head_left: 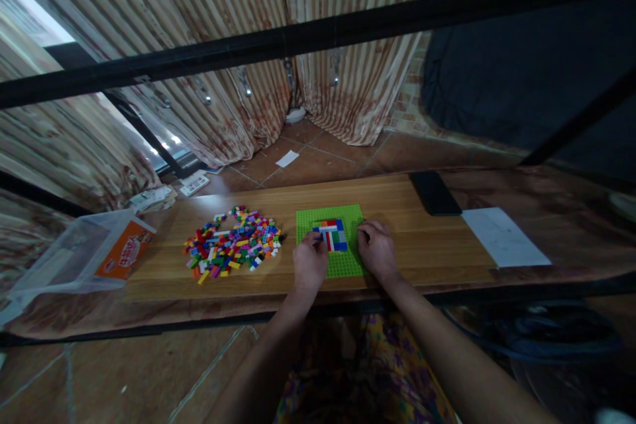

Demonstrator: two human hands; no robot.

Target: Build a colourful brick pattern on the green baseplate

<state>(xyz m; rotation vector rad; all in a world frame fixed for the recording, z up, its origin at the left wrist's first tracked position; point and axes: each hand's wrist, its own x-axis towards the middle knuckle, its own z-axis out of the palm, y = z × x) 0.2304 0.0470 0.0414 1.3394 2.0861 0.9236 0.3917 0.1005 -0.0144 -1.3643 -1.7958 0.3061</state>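
A green baseplate lies flat on the wooden table, carrying a small block of red, white, blue and grey bricks. My left hand rests at the plate's left edge, fingers curled and pinched together beside the brick block; what they hold is too small to name. My right hand sits at the plate's right edge with its fingers curled down onto the plate. A heap of loose coloured bricks lies to the left of the plate.
A clear plastic box with an orange label stands at the table's left end. A black phone and a white sheet of paper lie to the right. A black bar crosses the view; striped curtains hang behind.
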